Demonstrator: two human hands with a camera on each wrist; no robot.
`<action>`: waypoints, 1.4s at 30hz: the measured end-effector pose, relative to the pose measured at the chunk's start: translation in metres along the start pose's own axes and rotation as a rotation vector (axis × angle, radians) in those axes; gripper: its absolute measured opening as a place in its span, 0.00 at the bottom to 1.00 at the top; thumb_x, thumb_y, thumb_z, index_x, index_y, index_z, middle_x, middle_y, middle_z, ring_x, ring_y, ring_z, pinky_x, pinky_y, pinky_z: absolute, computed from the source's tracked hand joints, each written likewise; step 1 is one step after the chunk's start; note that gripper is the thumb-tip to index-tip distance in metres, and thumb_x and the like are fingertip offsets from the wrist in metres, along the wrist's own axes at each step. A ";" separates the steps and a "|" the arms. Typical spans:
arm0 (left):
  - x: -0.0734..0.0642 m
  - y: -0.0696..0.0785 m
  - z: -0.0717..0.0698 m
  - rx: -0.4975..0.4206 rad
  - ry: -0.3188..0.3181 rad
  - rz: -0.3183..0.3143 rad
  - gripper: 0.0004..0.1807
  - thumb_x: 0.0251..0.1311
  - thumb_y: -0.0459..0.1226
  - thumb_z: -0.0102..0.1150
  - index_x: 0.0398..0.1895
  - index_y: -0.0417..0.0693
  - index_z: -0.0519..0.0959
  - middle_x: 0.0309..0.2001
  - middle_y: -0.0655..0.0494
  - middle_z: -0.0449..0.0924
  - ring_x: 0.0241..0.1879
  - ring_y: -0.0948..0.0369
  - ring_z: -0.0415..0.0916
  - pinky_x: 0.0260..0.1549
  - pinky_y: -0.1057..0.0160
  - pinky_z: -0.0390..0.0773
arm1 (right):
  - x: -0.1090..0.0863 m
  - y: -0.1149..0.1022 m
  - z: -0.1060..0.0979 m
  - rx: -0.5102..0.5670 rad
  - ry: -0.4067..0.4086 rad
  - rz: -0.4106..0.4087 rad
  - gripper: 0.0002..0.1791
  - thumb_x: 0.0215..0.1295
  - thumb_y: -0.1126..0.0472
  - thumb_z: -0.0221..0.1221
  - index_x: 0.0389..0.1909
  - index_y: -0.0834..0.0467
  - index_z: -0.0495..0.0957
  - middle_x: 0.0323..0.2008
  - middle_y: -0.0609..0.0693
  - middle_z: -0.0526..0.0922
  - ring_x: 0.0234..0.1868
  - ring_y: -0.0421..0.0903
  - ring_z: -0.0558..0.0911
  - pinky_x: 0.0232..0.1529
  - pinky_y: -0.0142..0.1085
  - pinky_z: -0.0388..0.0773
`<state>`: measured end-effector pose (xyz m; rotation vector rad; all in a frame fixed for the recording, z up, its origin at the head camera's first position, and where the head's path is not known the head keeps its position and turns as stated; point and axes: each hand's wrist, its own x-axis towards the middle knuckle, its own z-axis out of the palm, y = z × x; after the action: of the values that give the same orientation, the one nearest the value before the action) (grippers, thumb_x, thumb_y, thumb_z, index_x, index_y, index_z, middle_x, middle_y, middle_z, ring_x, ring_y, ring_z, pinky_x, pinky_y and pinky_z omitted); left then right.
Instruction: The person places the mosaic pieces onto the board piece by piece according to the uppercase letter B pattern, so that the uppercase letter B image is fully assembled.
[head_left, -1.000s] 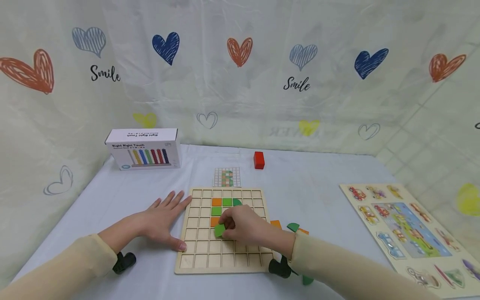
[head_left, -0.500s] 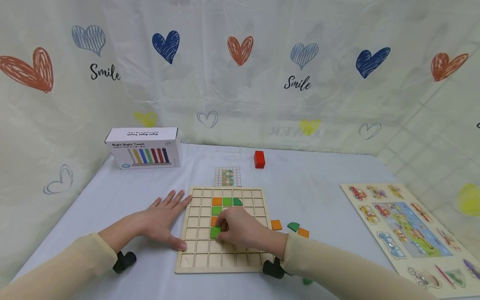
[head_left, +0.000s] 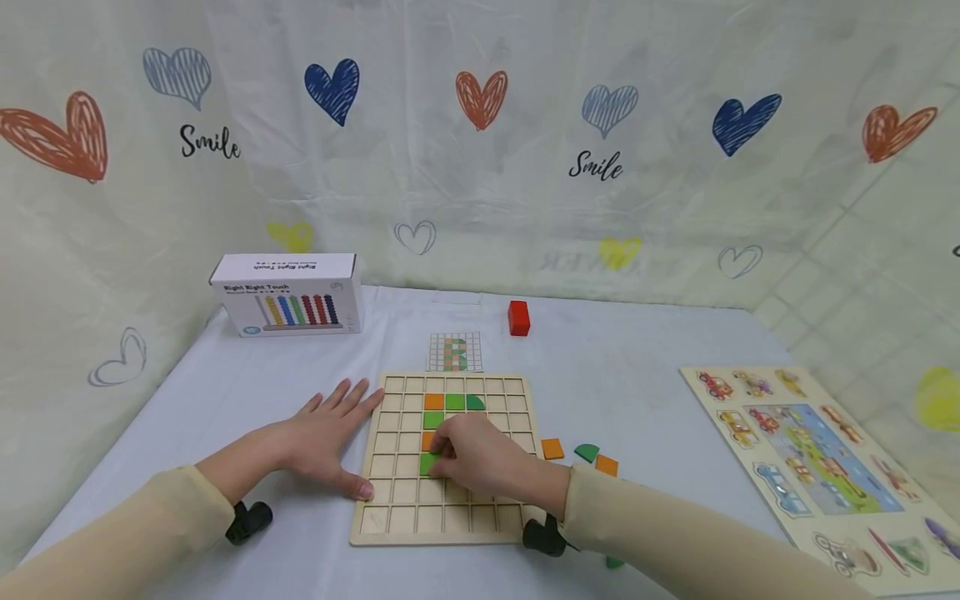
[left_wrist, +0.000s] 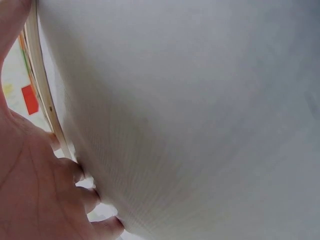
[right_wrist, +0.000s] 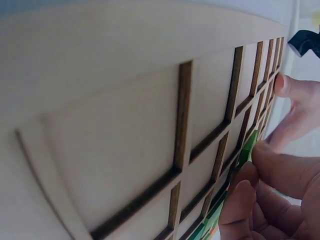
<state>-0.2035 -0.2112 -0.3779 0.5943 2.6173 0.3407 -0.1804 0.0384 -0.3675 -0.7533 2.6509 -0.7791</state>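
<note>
A wooden grid board (head_left: 405, 521) lies on the table. In the head view, orange, green and dark green pieces sit in some of its cells, among them an orange square tile (head_left: 433, 402) and a dark green quarter-circle (head_left: 475, 402). My right hand (head_left: 483, 454) pinches a green square tile (head_left: 428, 464) down at a cell below the orange one; the same tile (right_wrist: 246, 150) shows by the thumb in the right wrist view. My left hand (head_left: 322, 437) lies with fingers spread, its thumb and index fingertip touching the board's left edge.
Loose orange tiles (head_left: 552, 450) and a dark green quarter-circle (head_left: 587, 452) lie right of the board. Behind it are a pattern card (head_left: 455, 352) and a red block (head_left: 519, 318). A white box (head_left: 292, 300) stands back left, a picture puzzle board (head_left: 810, 483) right.
The green square tile was tilted above the board in my right hand and now lies at a cell. My right hand has shifted slightly left; my left hand has stayed still.
</note>
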 end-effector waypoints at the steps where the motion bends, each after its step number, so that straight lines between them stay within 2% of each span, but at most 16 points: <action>1: 0.000 0.000 0.000 -0.001 0.000 0.000 0.74 0.41 0.72 0.71 0.84 0.47 0.43 0.83 0.36 0.35 0.81 0.33 0.31 0.72 0.24 0.38 | 0.000 0.000 0.000 0.001 0.003 0.000 0.05 0.59 0.65 0.73 0.34 0.60 0.87 0.24 0.43 0.83 0.25 0.33 0.75 0.29 0.24 0.76; 18: 0.000 -0.002 0.003 0.000 0.001 -0.013 0.74 0.40 0.72 0.71 0.84 0.47 0.44 0.83 0.36 0.36 0.81 0.33 0.31 0.73 0.25 0.38 | 0.000 -0.003 0.004 0.001 0.016 0.012 0.04 0.60 0.66 0.71 0.34 0.60 0.86 0.24 0.42 0.82 0.24 0.33 0.75 0.28 0.24 0.76; 28: -0.001 0.000 0.000 0.001 0.003 -0.002 0.74 0.41 0.72 0.71 0.84 0.46 0.44 0.83 0.35 0.36 0.81 0.32 0.31 0.72 0.24 0.38 | -0.001 0.001 -0.002 0.006 -0.007 -0.002 0.04 0.62 0.66 0.71 0.37 0.59 0.89 0.30 0.43 0.86 0.31 0.34 0.77 0.34 0.24 0.77; 36: 0.000 -0.002 0.001 -0.007 0.006 -0.003 0.75 0.40 0.72 0.71 0.84 0.47 0.44 0.83 0.35 0.36 0.81 0.33 0.31 0.72 0.24 0.37 | -0.005 0.013 -0.015 0.014 0.004 -0.023 0.06 0.65 0.66 0.68 0.40 0.58 0.90 0.38 0.46 0.90 0.41 0.40 0.83 0.41 0.30 0.81; 42: 0.001 0.000 0.003 0.006 0.010 -0.015 0.74 0.40 0.72 0.72 0.84 0.48 0.44 0.83 0.37 0.36 0.81 0.34 0.31 0.73 0.25 0.38 | -0.014 0.034 -0.033 0.003 0.031 -0.009 0.06 0.65 0.67 0.67 0.40 0.59 0.89 0.37 0.46 0.90 0.38 0.39 0.82 0.40 0.31 0.81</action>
<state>-0.2029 -0.2106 -0.3805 0.5758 2.6324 0.3320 -0.1952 0.0845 -0.3580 -0.7584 2.6751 -0.8029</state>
